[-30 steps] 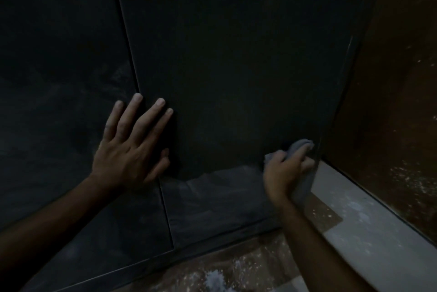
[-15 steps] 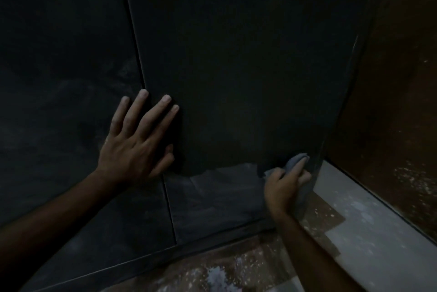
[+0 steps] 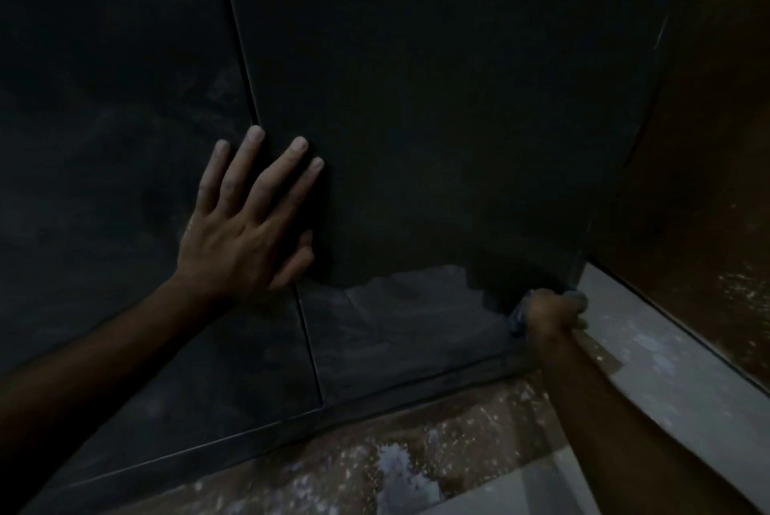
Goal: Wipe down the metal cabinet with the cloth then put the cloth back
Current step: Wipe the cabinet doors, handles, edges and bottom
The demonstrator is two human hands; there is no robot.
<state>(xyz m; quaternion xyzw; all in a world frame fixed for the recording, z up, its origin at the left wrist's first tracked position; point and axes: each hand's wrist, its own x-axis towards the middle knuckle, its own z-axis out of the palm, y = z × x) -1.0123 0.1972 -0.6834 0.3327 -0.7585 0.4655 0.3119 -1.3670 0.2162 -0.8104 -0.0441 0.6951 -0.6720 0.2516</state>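
head view: i have the cloth (image 3: 518, 316) bunched in my right hand (image 3: 552, 312), fingers curled round it, pressed low on the metal cabinet (image 3: 437, 118) at about 4 o'clock, by the door's bottom right corner. my left hand (image 3: 246, 223) lies flat at 9 o'clock, fingers spread wide over the door seam (image 3: 310, 343), bracing. to wipe well, i judge i should drag leftward through the pale dusty patch (image 3: 408, 306) with firm, overlapping passes. the brown wall (image 3: 708, 181) at 3 o'clock crowds my elbow; the speckled floor (image 3: 416, 452) lies at 6 o'clock.
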